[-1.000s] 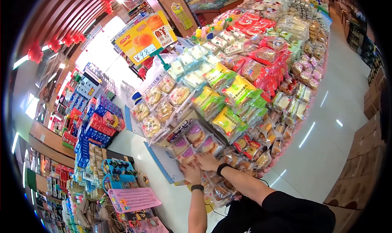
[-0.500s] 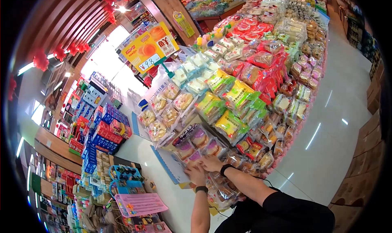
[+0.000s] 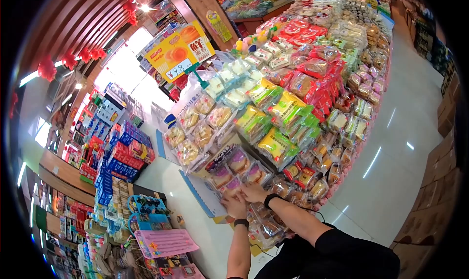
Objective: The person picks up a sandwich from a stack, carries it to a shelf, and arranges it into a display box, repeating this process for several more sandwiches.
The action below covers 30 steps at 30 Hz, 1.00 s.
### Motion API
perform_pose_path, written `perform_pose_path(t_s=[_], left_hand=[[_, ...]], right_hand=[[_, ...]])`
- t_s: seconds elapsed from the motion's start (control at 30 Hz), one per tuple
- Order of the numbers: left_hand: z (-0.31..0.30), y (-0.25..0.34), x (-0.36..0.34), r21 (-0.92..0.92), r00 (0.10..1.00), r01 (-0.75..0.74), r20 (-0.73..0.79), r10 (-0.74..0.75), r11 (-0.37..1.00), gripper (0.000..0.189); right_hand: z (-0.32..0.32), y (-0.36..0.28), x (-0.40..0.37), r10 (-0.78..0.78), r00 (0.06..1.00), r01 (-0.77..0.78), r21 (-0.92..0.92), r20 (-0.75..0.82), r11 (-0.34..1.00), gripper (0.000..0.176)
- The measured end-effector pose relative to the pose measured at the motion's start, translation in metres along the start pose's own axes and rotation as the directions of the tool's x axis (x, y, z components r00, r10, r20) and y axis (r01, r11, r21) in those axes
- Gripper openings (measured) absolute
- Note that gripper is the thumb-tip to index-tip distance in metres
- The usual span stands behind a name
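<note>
Packaged breads cover a long display surface (image 3: pixel 202 197) that stretches away from the person, with a yellow price sign (image 3: pixel 178 46) standing above it. Purple-filled bun packs (image 3: pixel 238 161) lie at its near end. The left grip (image 3: pixel 233 205) and right grip (image 3: pixel 253 193) rest side by side on the nearest pack's edge. Whether the fingers pinch it or lie flat, I cannot tell.

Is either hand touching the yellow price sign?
No, the left hand and right hand rest on purple-filled packets, away from the yellow price sign.
</note>
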State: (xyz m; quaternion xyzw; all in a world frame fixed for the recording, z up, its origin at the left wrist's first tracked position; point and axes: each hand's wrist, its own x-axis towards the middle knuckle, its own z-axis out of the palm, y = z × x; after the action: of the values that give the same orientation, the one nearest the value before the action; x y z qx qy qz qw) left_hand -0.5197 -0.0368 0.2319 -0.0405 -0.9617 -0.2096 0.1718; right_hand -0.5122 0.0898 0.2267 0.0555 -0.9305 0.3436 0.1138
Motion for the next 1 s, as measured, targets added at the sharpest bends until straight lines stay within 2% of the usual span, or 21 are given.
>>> perform_pose_path(t_s=[0.23,0.3,0.33,0.43,0.5,0.6,0.73,0.8,1.0], left_hand=[[-0.005,0.003,0.0,0.006,1.0,0.004,0.02,-0.004,1.0,0.061],[-0.005,0.004,0.001,0.001,1.0,0.012,0.027,-0.012,1.0,0.061],[-0.005,0.004,0.001,0.007,1.0,0.012,0.014,-0.012,1.0,0.06],[-0.006,0.006,0.002,0.025,1.0,0.015,0.006,-0.016,1.0,0.059],[-0.005,0.005,0.002,0.039,1.0,0.019,0.01,-0.02,0.999,0.06],[-0.002,0.001,0.002,0.037,0.999,0.024,0.025,-0.025,0.999,0.061],[-0.002,0.003,0.001,0.045,1.0,0.017,0.018,-0.018,0.999,0.061],[-0.005,0.005,0.001,0.069,0.999,0.027,0.015,-0.028,0.997,0.062],[-0.005,0.005,0.002,0.079,1.0,0.018,0.011,-0.019,0.997,0.061]], right_hand=[[-0.001,-0.002,-0.002,0.04,0.998,-0.04,-0.006,0.056,0.999,0.033],[0.002,-0.001,-0.002,-0.041,0.995,0.034,-0.075,-0.089,0.997,0.028],[0.003,-0.001,-0.002,-0.041,0.995,0.034,-0.076,-0.09,0.997,0.028],[0.0,-0.001,0.0,-0.035,0.997,0.03,-0.083,-0.062,0.996,0.029],[-0.004,-0.001,0.002,0.029,0.995,-0.027,-0.019,0.093,0.999,0.035],[-0.005,-0.005,0.0,0.032,0.999,-0.031,-0.045,0.018,0.998,0.031],[-0.007,-0.004,0.0,0.016,0.998,-0.012,-0.057,0.061,0.998,0.033],[-0.007,-0.004,-0.001,0.038,0.997,-0.039,0.013,0.071,0.999,0.035],[-0.001,-0.001,0.002,0.054,0.995,-0.054,-0.004,0.084,0.999,0.035]])
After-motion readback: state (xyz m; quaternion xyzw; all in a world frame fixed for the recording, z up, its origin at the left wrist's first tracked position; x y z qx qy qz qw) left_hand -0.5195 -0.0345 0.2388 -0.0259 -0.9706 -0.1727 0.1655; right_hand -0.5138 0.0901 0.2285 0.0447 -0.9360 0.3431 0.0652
